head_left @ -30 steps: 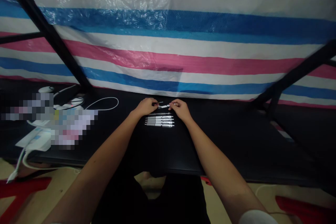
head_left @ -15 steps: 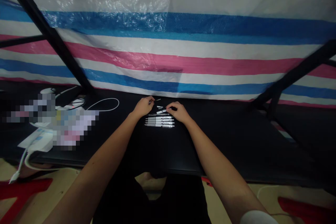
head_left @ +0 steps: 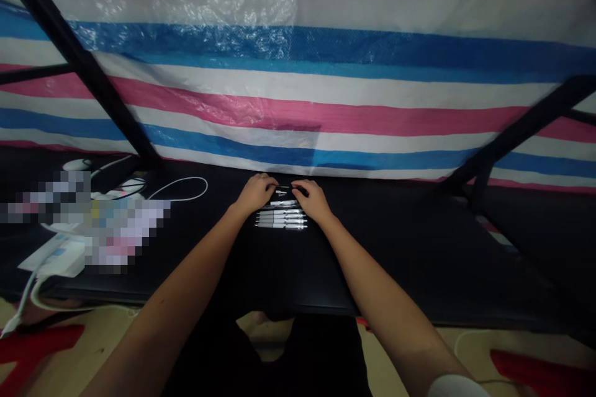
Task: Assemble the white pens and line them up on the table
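Note:
Several white-and-grey pens (head_left: 281,219) lie side by side in a row on the black table (head_left: 395,248). Just beyond them is a white pen barrel (head_left: 283,203), and past that a few small pen parts (head_left: 280,191). My left hand (head_left: 259,191) rests at the left of these parts, fingers curled inward; anything at its fingertips is too small to make out. On the right side, my right hand (head_left: 311,197) has its thumb and forefinger near the parts, with a gap between them and nothing visible held.
At the left stand a white box (head_left: 58,254), cables (head_left: 205,186) and blurred packets. Black metal frame bars (head_left: 107,99) rise at both sides. A striped plastic sheet (head_left: 298,93) hangs behind the table.
The white barrel has left my right hand and lies on the table. The thin piece at my left fingertips no longer shows there. Both hands have turned inward toward the small parts.

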`<action>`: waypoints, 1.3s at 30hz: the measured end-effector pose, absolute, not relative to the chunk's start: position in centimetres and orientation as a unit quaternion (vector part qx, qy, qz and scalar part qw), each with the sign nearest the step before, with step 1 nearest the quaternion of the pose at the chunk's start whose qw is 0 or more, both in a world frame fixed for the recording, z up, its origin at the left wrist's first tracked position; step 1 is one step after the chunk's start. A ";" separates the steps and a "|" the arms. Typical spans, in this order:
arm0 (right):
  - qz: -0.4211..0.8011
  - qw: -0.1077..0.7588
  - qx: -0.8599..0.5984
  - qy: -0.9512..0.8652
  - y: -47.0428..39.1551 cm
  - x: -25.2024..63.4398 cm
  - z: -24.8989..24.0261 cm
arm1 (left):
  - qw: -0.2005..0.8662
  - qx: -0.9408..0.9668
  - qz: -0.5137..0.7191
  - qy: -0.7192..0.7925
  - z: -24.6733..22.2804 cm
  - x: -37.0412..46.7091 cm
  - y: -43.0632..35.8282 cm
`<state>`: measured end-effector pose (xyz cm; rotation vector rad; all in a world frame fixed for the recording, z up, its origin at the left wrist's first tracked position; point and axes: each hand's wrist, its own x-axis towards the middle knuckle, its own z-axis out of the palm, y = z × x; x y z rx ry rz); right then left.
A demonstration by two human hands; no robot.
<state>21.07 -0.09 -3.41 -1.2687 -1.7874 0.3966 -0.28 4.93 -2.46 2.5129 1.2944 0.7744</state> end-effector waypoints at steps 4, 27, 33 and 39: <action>0.123 0.440 -0.514 -0.726 -0.1 20.1 -3.0 | 0.103 0.866 0.304 0.384 -1.5 0.3 4.1; 0.073 0.374 -0.617 -0.689 1.5 23.4 -4.7 | 0.084 0.853 0.245 0.453 -2.2 0.8 5.4; 0.094 0.367 -0.588 -0.715 1.6 22.7 -4.7 | 0.136 0.841 0.287 0.437 -3.0 0.1 6.4; 0.087 0.362 -0.582 -0.723 1.5 22.6 -4.7 | 0.210 0.846 0.275 0.407 -3.1 0.2 6.7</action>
